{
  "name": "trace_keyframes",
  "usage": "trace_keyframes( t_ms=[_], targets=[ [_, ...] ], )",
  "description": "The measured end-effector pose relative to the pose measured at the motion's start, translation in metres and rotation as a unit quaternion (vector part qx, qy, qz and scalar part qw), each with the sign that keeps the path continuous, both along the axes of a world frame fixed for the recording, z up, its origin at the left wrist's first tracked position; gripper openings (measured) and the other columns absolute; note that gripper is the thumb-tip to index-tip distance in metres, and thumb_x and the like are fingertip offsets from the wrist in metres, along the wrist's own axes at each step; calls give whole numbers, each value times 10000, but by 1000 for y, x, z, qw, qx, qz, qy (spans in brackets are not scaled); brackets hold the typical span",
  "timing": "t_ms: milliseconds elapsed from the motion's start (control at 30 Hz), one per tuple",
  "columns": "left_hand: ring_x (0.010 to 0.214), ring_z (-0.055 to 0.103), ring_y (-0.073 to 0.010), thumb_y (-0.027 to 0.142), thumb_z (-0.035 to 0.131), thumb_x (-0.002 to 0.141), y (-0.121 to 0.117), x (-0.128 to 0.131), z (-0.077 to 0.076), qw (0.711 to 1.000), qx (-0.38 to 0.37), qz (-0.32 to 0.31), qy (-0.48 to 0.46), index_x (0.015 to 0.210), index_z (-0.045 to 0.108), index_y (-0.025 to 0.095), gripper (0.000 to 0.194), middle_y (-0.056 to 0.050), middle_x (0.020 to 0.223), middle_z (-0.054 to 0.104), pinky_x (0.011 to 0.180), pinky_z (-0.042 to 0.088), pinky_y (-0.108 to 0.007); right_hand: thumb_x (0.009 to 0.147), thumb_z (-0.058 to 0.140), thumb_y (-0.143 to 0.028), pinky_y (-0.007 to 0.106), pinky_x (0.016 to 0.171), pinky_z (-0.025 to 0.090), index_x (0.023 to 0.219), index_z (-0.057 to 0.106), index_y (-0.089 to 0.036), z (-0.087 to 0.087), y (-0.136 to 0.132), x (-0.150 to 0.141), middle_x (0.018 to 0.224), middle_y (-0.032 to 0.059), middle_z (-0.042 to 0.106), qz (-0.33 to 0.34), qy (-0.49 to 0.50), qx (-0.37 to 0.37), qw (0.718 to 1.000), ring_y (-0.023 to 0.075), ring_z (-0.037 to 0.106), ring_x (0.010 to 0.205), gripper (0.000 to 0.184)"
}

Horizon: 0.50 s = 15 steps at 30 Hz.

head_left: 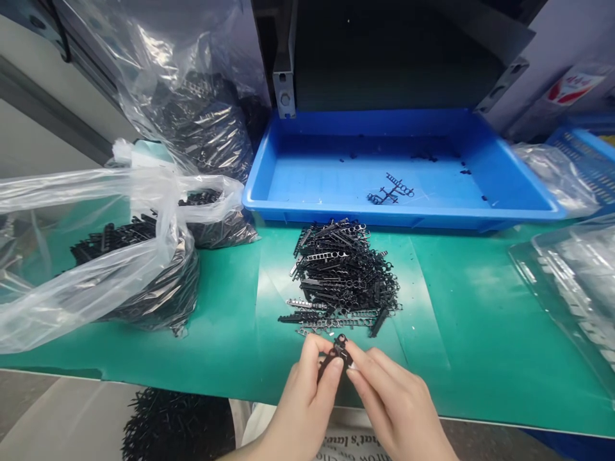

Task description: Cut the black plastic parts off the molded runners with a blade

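Just past the table's front edge, my left hand [307, 397] pinches a small black plastic part [340, 349] between thumb and fingers. From the other side my right hand [391, 394] closes on the same part with its thumb and forefinger. The part shows ring-shaped ends; much of it is hidden by my fingers. Right beyond my fingertips lies a loose pile of black plastic strips [343, 275], many with rows of holes or rings.
A blue tray [403, 218] holds a branched black piece [390, 190] and scattered bits. Plastic bags of black parts [144, 282] stand left on the green table [471, 307]. Clear plastic trays [571, 288] lie right. A heap of black parts [177, 422] sits below the edge.
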<state>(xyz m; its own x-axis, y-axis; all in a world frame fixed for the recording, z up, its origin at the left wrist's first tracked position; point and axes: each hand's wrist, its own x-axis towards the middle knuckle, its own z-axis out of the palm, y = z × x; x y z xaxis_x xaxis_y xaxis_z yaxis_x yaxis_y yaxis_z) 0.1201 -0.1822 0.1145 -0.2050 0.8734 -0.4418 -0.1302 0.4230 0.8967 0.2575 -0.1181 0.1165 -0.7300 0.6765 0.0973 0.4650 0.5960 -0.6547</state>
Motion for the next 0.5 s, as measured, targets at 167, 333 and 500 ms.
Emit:
trace_keyframes(
  t_ms=[167,333,500],
  targets=[
    [636,515,-171,512,488,787,-5,-14,9,995,-37,42,81,884,568,224,314,-4,685,586,601,393,-252,914,393,-374,270,554,485,1153,555,-182,4,16,19,788,66,670,-86,-41,-12,995,191,634,677,346],
    [577,478,-160,446,471,808,-1,-13,11,990,-24,41,135,664,562,213,289,7,589,534,585,390,-246,856,429,-501,262,441,358,648,551,-200,5,40,13,552,55,625,-194,-129,11,972,194,577,469,386],
    [578,474,-151,386,419,842,5,-1,13,993,5,6,121,824,568,230,217,22,615,516,580,398,-245,822,478,-339,244,451,323,573,461,-208,-11,44,9,496,19,567,-208,-163,-50,963,174,533,456,282]
  ],
)
